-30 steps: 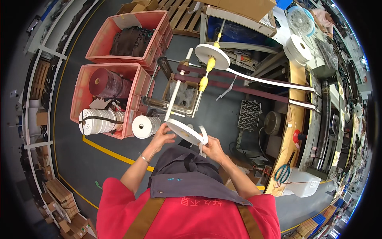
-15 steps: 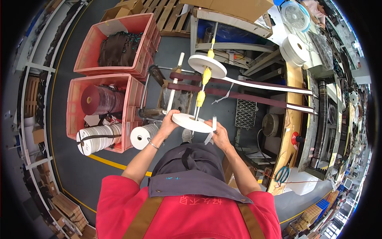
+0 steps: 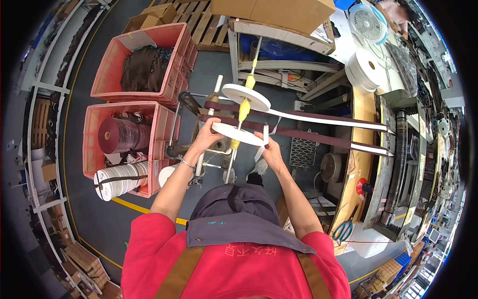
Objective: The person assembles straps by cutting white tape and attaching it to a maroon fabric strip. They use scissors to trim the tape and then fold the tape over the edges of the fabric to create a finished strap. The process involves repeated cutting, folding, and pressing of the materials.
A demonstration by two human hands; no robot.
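A flat roll of white tape sits around a thin metal rod, tilted, its near face toward me. My left hand grips its left rim with fingers and thumb. At its right edge, my right hand is closed on the loose white tape end, which sticks up and hangs down past the fingers. Farther along the rod is a second white roll, whose strip runs right. Yellow wrapping bulges on the rod between the rolls, and more yellow wrapping shows on my side of the held roll.
Two dark maroon bands with white strips stretch right to a wooden-edged machine table. Scissors hang there. At left stand two pink crates holding a maroon roll and white rolls. A white post stands left of the rod.
Both hands have moved the held roll farther along the rod, closer to the second roll. Yellow wrapping that lay beyond it now shows on my side. The view has shifted slightly.
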